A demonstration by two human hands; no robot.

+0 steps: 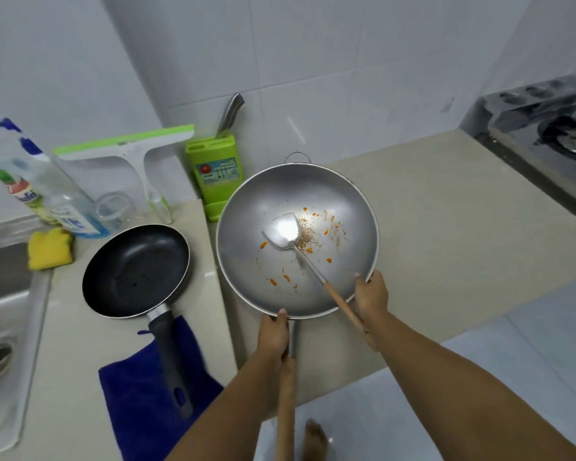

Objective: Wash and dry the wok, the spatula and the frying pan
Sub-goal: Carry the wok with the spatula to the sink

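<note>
Both hands gripping the wok (296, 227): left hand (275, 334) on its near handle, right hand (371, 297) on rim; sink (0, 294) sits far left.

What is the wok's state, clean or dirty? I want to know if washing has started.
Dirty. Orange bits and pale crumbs dot the wok around the spatula blade lying inside; no water or suds show.

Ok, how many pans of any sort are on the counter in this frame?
2. The wok sits at centre, gripped by the left hand and right hand, spatula inside. The black frying pan lies left of it, beside the sink. None looks hidden.
</note>
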